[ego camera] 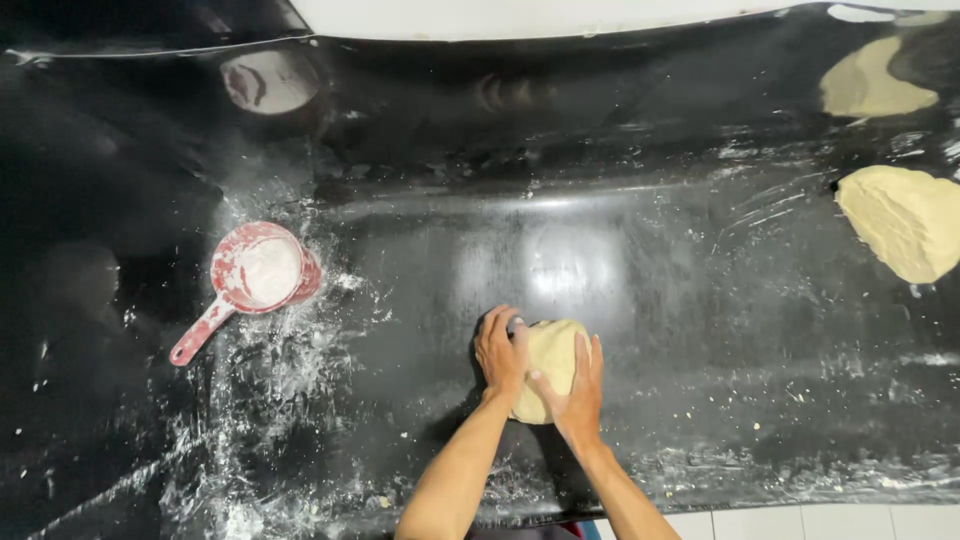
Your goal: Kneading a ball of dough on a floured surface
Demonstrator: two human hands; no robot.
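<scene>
A pale yellow lump of dough [552, 352] lies on the black shiny worktop [640, 260], near its front edge. My left hand [500, 352] presses on the dough's left side with fingers curled over it. My right hand [577, 395] lies flat along the dough's right and near side, fingers pointing away from me. Both hands touch the dough; its lower part is hidden beneath them.
A red scoop [255, 275] with white flour in it sits at the left, ringed by scattered flour [270, 400]. A larger dough piece [905, 220] lies at the right edge, another [872, 82] at the far right corner. White tiles show beyond the front edge.
</scene>
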